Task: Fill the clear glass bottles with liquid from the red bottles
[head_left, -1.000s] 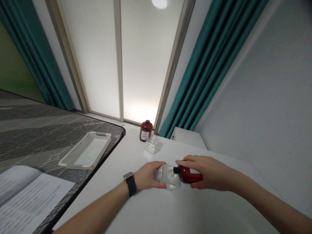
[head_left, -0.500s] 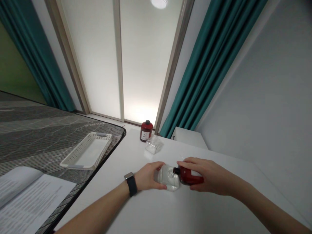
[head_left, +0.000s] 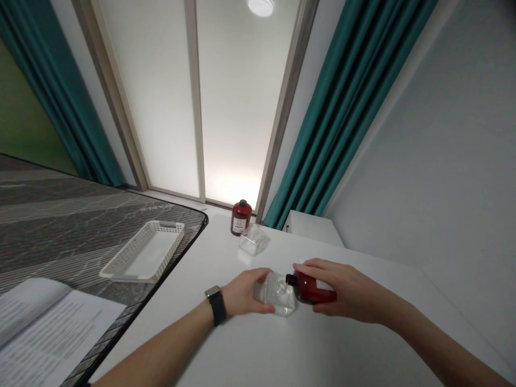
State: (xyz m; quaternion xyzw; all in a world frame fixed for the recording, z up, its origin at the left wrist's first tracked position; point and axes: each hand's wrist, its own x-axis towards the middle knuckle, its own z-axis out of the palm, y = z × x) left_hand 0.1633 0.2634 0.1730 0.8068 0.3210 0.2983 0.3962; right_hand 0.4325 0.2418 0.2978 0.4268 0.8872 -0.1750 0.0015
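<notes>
Since the earlier frame, only a slight shift had been made: the neck of the tipped red bottle (head_left: pixel 312 289) had been raised a touch. Nearest, above the white table (head_left: pixel 250 355), the clear container (head_left: pixel 284 305) was being gripped by the left hand (head_left: pixel 244 293), thumb set on the near side, fingers curved round the far side, a wide gap kept between them. And right there, just beside its round opening, the bottle's dark mouth was being held! The bottle was clasped by the right hand (head_left: pixel 346 282), fingers along the far side, thumb tucked on the near side. No cap was seen on that neck, so the work was judged to be partway through; whether any liquid had been passed across could not be told, nor whether the rims were touching. Farther back, another clear object (head_left: pixel 253 243) was left untouched, and just behind it an upright labelled bottle (head_left: pixel 239 221) was seen, untouched too, its dark top apparently on.
</notes>
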